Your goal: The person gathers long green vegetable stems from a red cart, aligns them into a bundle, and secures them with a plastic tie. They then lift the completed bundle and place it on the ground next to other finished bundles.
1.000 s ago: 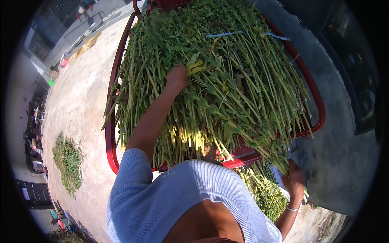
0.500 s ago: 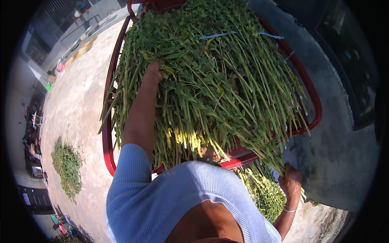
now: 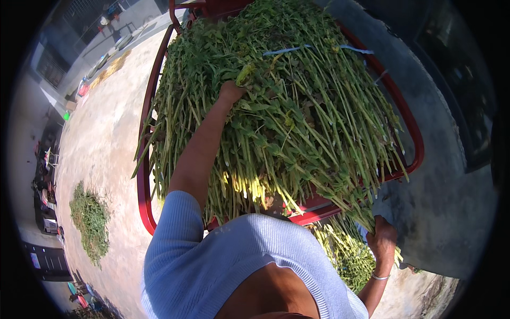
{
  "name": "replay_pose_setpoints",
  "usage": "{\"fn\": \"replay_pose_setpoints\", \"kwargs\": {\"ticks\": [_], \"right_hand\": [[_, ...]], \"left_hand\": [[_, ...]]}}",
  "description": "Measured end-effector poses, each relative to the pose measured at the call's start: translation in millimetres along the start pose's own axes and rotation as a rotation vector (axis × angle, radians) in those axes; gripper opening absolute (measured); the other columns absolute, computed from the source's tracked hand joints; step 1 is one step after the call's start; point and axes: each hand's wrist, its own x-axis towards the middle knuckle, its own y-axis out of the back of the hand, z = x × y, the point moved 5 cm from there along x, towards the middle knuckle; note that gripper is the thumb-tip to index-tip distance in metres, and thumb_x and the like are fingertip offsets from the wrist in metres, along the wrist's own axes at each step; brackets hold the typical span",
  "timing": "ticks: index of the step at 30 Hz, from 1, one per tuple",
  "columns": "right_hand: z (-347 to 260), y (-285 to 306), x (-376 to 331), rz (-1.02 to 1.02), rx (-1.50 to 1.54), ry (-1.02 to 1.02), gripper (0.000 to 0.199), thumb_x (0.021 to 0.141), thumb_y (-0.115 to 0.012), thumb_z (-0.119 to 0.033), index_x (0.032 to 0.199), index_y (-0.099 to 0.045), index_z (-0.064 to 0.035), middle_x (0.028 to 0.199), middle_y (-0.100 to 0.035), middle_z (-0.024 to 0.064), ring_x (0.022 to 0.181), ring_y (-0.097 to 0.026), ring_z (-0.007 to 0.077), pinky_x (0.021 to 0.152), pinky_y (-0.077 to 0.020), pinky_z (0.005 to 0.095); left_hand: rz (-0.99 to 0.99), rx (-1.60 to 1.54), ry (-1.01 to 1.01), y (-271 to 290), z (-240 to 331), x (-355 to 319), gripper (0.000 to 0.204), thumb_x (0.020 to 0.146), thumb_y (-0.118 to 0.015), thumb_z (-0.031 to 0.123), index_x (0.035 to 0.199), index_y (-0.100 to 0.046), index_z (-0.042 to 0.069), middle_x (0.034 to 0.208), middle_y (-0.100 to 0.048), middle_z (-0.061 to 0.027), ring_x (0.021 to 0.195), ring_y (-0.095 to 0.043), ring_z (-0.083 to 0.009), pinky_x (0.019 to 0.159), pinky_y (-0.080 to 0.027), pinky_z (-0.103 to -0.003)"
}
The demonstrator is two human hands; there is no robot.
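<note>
A thick heap of cut green leafy stalks [image 3: 319, 111] lies in a red-railed cart in front of me, leafy tops far, pale cut ends near. My left hand [image 3: 232, 91] reaches over the middle of the heap, fingers closed on leafy stalk tops, a yellow-green tuft [image 3: 245, 74] sticking out beyond them. The foliage partly hides those fingers. At the cart's near right corner, my right hand [image 3: 382, 234] is wrapped round the lower ends of a bundle of stalks [image 3: 364, 213]. This bundle slants up across the heap. A bracelet circles my right wrist.
The cart's red rail [image 3: 411, 127] curves round the load. A pale blue strip [image 3: 289, 50] lies across the stalks. More stalks [image 3: 350, 263] lie below, beside my right arm. A small green pile [image 3: 89, 223] rests on the concrete at left. A dark wall or panel stands at right.
My left hand has moved right across the heap, with the yellow-green tuft shifting beside it. The right hand keeps its hold on the stalk ends, almost unmoved.
</note>
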Motion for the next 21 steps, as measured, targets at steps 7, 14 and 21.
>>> {"fn": "replay_pose_setpoints", "kwargs": {"ticks": [7, 14, 21], "right_hand": [[0.5, 5.5, -1.4, 0.017, -0.003, -0.009, 0.025, 0.056, -0.055, -0.002, 0.079, -0.047, -0.0018, 0.069, -0.051, 0.0182, 0.065, -0.052, 0.0370, 0.057, -0.0425, 0.0450], [-3.2, 11.7, 1.5, 0.013, -0.018, -0.004, 0.024, 0.057, -0.055, -0.002, 0.079, -0.047, -0.0020, 0.068, -0.051, 0.0178, 0.064, -0.053, 0.0369, 0.055, -0.0428, 0.0450], [1.0, 8.1, 1.8, -0.006, -0.009, -0.001, 0.025, 0.057, -0.056, -0.002, 0.082, -0.049, -0.0011, 0.071, -0.054, 0.0186, 0.065, -0.054, 0.0368, 0.056, -0.0440, 0.0444]], "left_hand": [[0.067, -0.010, -0.271, -14.1, 27.6, -23.6, 0.045, 0.066, -0.077, 0.043, 0.082, -0.067, 0.002, 0.076, -0.062, -0.0143, 0.070, -0.061, -0.0286, 0.061, -0.049, -0.044], [-0.083, 0.306, -0.250, -22.5, 58.8, -28.6, 0.044, 0.071, -0.073, 0.036, 0.094, -0.066, 0.000, 0.085, -0.063, -0.0174, 0.076, -0.062, -0.0314, 0.068, -0.051, -0.046], [-0.146, 0.295, -0.098, -31.4, 53.5, -23.8, 0.030, 0.080, -0.065, 0.024, 0.102, -0.065, 0.003, 0.091, -0.062, -0.0172, 0.079, -0.060, -0.0349, 0.064, -0.051, -0.048]]}}
